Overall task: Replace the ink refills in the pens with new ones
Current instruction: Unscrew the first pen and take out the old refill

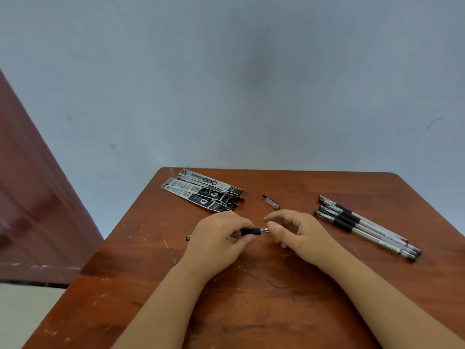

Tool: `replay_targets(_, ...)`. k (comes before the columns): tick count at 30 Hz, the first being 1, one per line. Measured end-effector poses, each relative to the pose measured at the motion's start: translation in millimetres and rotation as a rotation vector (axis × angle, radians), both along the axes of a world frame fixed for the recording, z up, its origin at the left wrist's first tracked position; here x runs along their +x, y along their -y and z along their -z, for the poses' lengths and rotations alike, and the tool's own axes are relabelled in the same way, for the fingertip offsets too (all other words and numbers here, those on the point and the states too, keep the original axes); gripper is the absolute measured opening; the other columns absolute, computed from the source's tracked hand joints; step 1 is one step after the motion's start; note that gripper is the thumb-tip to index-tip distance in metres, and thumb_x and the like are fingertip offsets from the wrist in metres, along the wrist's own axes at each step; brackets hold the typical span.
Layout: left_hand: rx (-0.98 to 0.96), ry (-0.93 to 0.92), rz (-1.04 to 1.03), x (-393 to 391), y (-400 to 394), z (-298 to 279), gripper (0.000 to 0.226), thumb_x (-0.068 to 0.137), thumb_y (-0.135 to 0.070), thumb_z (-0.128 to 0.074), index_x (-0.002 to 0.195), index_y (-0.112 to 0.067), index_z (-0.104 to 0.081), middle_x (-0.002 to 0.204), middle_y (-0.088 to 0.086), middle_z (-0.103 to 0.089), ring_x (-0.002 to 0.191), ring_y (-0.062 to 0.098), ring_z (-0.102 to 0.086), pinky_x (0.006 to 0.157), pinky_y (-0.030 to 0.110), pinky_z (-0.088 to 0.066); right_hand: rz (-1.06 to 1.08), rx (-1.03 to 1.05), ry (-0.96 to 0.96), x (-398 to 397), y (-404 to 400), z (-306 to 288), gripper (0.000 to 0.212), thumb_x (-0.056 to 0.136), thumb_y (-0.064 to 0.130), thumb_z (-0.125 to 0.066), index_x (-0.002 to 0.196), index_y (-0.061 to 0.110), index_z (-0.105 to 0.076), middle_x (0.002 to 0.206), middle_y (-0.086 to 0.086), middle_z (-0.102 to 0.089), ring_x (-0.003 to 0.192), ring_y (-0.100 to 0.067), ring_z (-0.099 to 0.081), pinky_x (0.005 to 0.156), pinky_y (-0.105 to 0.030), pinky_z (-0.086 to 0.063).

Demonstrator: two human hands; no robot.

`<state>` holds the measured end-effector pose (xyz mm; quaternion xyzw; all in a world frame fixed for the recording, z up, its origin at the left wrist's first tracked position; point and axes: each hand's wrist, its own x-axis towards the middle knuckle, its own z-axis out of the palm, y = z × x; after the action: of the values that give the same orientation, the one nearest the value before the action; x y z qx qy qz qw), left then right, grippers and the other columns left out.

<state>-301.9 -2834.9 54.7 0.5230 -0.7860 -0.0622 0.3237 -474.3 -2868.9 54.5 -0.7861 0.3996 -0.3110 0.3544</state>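
1. My desk is reddish-brown wood, flecked with pale scratches.
2. The pen I hold has a black rubber sleeve and a silvery tip.
3. The spare pens show clear barrels with black sleeves.
4. The refill packets are black and white with small orange patches.
5. The wall looks pale blue-grey.

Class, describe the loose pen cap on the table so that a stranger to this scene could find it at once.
Start at the brown wooden table and look toward its far edge. Between the refill packets on the left and the row of pens on the right lies the pen cap, just beyond the right hand. It is short, lies alone, and touches nothing else.
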Motion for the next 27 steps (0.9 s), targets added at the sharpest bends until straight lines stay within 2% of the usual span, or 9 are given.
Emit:
replay_targets(3, -0.006, 0.010, 0.002, 0, 0, 0, 0.021, 0.071, -0.031, -0.060, 0.083, -0.019, -0.072, 0.073, -0.006, -0.068, 0.071, 0.002, -0.052, 0.061, 0.012, -0.039, -0.015, -0.023, -0.048, 0, -1, -1, 0.024, 0.089, 0.022, -0.049, 0.069, 0.035, -0.056, 0.059, 0.012, -0.056, 0.054, 0.006, -0.053, 0.055, -0.010, -0.042)
replay_targets(7, -0.010, 0.018, -0.017, 0, 0, -1, 0.021, 0.074, -0.031, -0.060, 0.087, -0.020, -0.072, 0.078, -0.005, -0.068, 0.072, 0.005, -0.057, 0.064, 0.019, -0.043, 0.015, -0.038, -0.039, -1, -1, -3, 0.022, 0.084, 0.015, -0.058, 0.074, 0.034, -0.058, 0.065, 0.016, -0.057, 0.059, 0.010, -0.053, 0.057, -0.005, -0.041)
replay_targets(10, -0.003, 0.017, -0.043, -1, 0, -2, 0.017, 0.083, -0.026, -0.062, 0.098, -0.021, -0.069, 0.089, -0.004, -0.067, 0.083, 0.008, -0.056, 0.074, 0.020, -0.042, 0.107, -0.084, 0.027, -8, 0, -5, 0.024, 0.079, 0.011, -0.064, 0.073, 0.033, -0.060, 0.073, 0.016, -0.060, 0.068, 0.013, -0.055, 0.062, -0.002, -0.042)
replay_targets(12, 0.008, 0.014, -0.066, 0, 0, -3, 0.018, 0.085, -0.027, -0.059, 0.101, -0.022, -0.067, 0.092, -0.006, -0.065, 0.086, 0.006, -0.053, 0.075, 0.018, -0.039, 0.212, -0.120, 0.054, -12, 4, -6, 0.025, 0.078, 0.009, -0.065, 0.070, 0.032, -0.061, 0.072, 0.015, -0.061, 0.066, 0.008, -0.056, 0.062, -0.001, -0.042)
replay_targets(15, 0.026, 0.019, -0.110, 0, 2, -1, 0.019, 0.087, -0.028, -0.056, 0.103, -0.023, -0.064, 0.095, -0.006, -0.062, 0.089, 0.006, -0.051, 0.075, 0.017, -0.036, 0.363, -0.225, 0.003, -15, 13, -2, 0.013, 0.078, 0.007, -0.065, 0.086, 0.017, -0.068, 0.074, 0.009, -0.063, 0.067, 0.001, -0.055, 0.063, 0.000, -0.040)
replay_targets(17, 0.046, 0.026, -0.119, 0, 2, -1, 0.019, 0.088, -0.028, -0.056, 0.104, -0.022, -0.063, 0.097, -0.006, -0.061, 0.090, 0.006, -0.049, 0.075, 0.016, -0.035, 0.412, -0.290, -0.097, -12, 19, 2, 0.019, 0.081, 0.009, -0.062, 0.099, 0.009, -0.066, 0.086, -0.003, -0.067, 0.078, -0.012, -0.059, 0.071, -0.007, -0.038)
replay_targets(20, 0.052, 0.020, -0.108, -2, 1, 0, 0.020, 0.088, -0.028, -0.055, 0.105, -0.022, -0.063, 0.097, -0.005, -0.060, 0.090, 0.007, -0.049, 0.076, 0.016, -0.036, 0.374, -0.424, -0.339, -4, 25, 11, 0.017, 0.082, 0.011, -0.061, 0.097, 0.005, -0.067, 0.094, -0.011, -0.070, 0.087, -0.026, -0.060, 0.078, -0.028, -0.041)
replay_targets(23, 0.055, 0.037, -0.090, -3, 1, 2, 0.020, 0.088, -0.028, -0.054, 0.105, -0.022, -0.063, 0.098, -0.005, -0.060, 0.091, 0.007, -0.050, 0.077, 0.017, -0.036, 0.390, -0.517, -0.414, -3, 28, 16, 0.012, 0.077, 0.012, -0.067, 0.086, 0.005, -0.071, 0.085, -0.011, -0.068, 0.086, -0.029, -0.056, 0.073, -0.030, -0.038)
replay_targets(27, 0.039, 0.036, -0.070, -4, 2, 4, 0.021, 0.088, -0.028, -0.054, 0.106, -0.022, -0.062, 0.099, -0.006, -0.060, 0.090, 0.005, -0.049, 0.076, 0.015, -0.036, 0.377, -0.454, -0.494, -3, 28, 15, 0.022, 0.086, 0.022, -0.057, 0.101, 0.010, -0.068, 0.097, -0.008, -0.065, 0.095, -0.024, -0.051, 0.081, -0.033, -0.039)
